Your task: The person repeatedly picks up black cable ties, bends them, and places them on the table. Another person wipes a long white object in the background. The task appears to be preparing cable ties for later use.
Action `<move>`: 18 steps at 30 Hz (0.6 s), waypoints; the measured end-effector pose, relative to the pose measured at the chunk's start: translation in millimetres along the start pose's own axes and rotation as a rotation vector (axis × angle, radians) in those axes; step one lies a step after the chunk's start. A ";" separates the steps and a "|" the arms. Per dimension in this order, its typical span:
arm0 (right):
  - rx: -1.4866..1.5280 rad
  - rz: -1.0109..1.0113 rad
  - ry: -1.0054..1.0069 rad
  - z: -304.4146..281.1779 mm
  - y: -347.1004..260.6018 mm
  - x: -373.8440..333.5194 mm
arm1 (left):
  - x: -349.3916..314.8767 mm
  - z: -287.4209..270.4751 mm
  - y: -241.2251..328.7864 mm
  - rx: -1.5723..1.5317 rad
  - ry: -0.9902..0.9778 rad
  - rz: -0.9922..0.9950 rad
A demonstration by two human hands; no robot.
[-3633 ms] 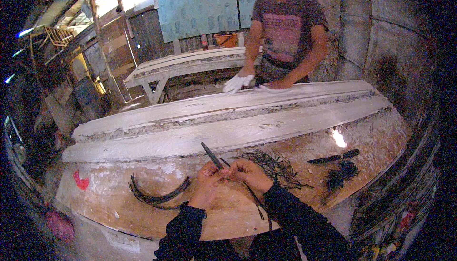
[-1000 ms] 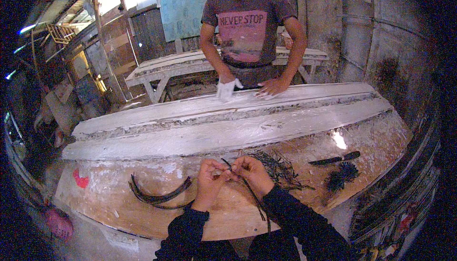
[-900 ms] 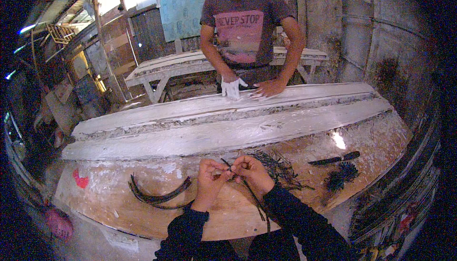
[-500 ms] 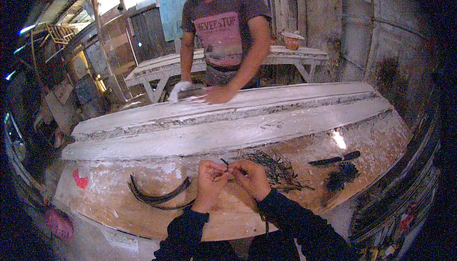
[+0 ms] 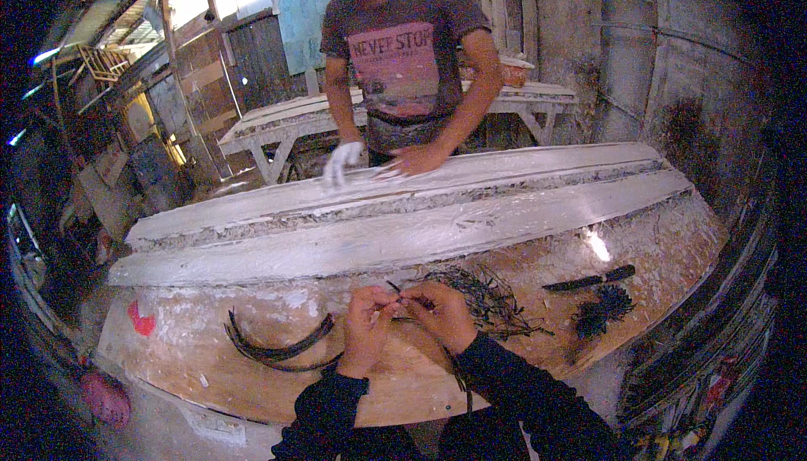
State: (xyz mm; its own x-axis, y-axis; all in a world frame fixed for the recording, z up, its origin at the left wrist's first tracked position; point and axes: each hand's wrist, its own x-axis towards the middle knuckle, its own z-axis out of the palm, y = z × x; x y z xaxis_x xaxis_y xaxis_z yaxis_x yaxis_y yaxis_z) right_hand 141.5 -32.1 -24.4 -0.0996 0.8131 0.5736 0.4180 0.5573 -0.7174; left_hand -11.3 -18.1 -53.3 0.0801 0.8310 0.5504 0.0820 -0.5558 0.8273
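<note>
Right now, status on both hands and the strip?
Left hand and right hand both pinching thin dark strip. Tangled dark strips close right. Another person's hands on white planks.

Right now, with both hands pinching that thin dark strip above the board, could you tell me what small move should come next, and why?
Probably keep the pinch and draw the thin dark strip a little further between the fingertips. Both the left hand and right hand meet on it just above the pale board, with only a short end poking out past them and the tangled pile of dark strips lying beside the right hand.
</note>
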 end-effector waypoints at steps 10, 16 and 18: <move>0.030 -0.038 0.039 9.0 4.6 -2.2 | -1.5 2.6 11.4 -0.024 0.042 -0.104; 0.410 0.166 -0.140 12.1 15.2 -3.3 | 4.1 3.7 17.5 -0.187 0.061 -0.200; 0.610 0.258 -0.209 12.0 15.7 -2.4 | 5.2 1.6 18.4 -0.246 0.032 -0.257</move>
State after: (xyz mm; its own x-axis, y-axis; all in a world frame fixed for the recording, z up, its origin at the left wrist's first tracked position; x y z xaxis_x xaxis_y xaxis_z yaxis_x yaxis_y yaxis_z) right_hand 137.5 -23.3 -41.8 -0.2627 0.9136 0.3105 -0.1240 0.2871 -0.9498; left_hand -7.8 -24.1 -35.4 0.0564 0.9453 0.3212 -0.1461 -0.3105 0.9393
